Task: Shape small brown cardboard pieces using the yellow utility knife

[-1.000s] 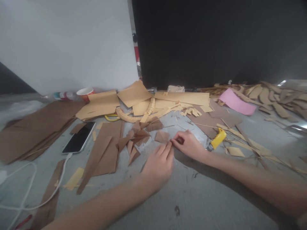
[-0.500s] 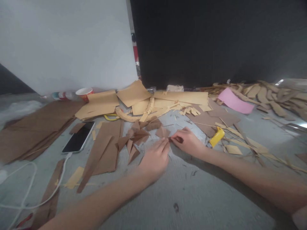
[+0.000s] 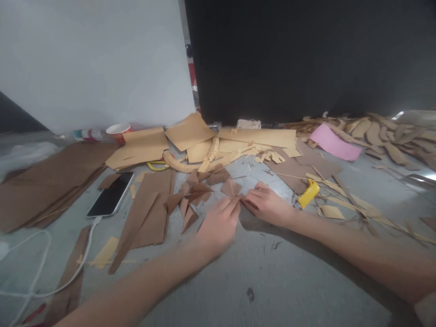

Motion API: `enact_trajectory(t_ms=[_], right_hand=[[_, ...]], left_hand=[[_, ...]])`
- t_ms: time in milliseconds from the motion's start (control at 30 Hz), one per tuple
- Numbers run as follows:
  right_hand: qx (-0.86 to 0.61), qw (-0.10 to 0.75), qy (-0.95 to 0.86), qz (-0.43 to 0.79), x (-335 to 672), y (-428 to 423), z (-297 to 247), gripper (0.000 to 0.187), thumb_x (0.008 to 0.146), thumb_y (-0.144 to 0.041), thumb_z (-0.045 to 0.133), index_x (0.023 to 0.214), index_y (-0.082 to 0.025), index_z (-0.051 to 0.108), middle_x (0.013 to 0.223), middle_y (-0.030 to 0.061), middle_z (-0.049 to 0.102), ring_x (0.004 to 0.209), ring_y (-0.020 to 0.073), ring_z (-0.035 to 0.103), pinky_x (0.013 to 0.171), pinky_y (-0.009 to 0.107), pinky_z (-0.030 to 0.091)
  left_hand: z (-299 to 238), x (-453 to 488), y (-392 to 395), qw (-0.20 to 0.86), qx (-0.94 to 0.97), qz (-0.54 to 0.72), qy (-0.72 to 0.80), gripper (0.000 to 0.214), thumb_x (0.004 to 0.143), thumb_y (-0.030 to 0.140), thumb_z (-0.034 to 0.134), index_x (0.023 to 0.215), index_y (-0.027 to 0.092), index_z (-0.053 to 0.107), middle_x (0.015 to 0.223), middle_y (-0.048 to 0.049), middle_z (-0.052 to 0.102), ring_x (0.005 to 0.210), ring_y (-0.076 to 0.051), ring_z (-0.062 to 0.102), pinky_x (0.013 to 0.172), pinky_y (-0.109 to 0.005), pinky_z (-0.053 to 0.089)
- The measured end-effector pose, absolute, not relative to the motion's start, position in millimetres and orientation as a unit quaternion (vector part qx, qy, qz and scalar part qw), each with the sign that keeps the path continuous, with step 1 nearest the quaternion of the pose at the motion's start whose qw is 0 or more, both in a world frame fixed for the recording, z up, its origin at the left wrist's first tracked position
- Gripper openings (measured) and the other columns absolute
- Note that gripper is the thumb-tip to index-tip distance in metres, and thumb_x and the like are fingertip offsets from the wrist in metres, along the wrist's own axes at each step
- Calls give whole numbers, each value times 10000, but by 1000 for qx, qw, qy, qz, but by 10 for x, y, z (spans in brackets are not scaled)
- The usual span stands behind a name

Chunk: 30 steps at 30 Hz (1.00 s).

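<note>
My left hand (image 3: 220, 225) lies low over the table, its fingers together and pressed on a small brown paper piece (image 3: 231, 187). From the other side my right hand (image 3: 267, 205) comes in with fingers curled, pinching brown paper where the fingertips of both hands almost meet. Most of what sits under the fingers is hidden. Just left of my hands is a cluster of folded, pointed brown paper pieces (image 3: 190, 195). Behind it stands a curved form wrapped in tan paper strips (image 3: 180, 165).
A phone (image 3: 111, 194) on a white cable lies left, near stacked brown sheets (image 3: 57, 177). Right of my hands is a yellow-handled tool (image 3: 308, 194) among paper strips. Further back are a paper cup (image 3: 119, 133), tan sheets (image 3: 257, 136) and a pink sheet (image 3: 335, 141).
The fingers of my right hand have curled lower and closer over the paper. My left hand has shifted very slightly left. The things around stay in place.
</note>
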State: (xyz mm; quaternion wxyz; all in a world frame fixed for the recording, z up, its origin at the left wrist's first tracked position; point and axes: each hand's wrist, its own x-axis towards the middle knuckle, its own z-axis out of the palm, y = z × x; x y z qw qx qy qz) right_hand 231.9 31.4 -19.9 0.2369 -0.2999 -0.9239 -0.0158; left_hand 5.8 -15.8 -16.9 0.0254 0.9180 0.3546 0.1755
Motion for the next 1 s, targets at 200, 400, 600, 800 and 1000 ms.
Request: enact_trajectory(t_ms=[200,400,600,800,1000], right_hand=[[-311,216,-925,15,2321,311,-184,310,1098,-191,455,832,-194,614,739,38,669,653,176,560,763,351,390],[-344,117,-930,47,2311,216,-49,142,949,-98,514,909,-166,632,664,18,650,574,168,521,743,336,364],[-347,46,-937,1,2280,160,24,250,911,-83,500,1100,-102,663,708,62,707,574,184,556,772,348,373],[-359,-7,-932,-46,2215,15,-12,498,848,-75,544,1333,10,617,860,140,787,652,220,680,829,380,411],[-371,-27,-924,-95,2112,-270,37,471,846,-75,578,1296,26,674,874,165,788,649,226,713,808,403,412]], left_hand=[[-163,47,-144,33,922,165,349,513,876,5,417,1353,11,606,1380,-242,664,1309,-329,629,1143,-514,533],[-161,30,-139,67,912,178,363,538,864,-17,406,1363,60,592,1365,-206,672,1355,-297,613,1167,-481,522],[-161,20,-119,74,907,162,382,629,838,-14,400,1451,54,524,1522,-225,577,1394,-306,591,1166,-487,516],[-145,19,-99,54,927,125,350,629,854,16,419,1478,14,491,1511,-243,590,1392,-324,584,1178,-498,491],[-163,16,-83,24,930,121,345,571,868,-11,408,1419,33,551,1507,-242,596,1327,-320,629,1125,-492,524]])
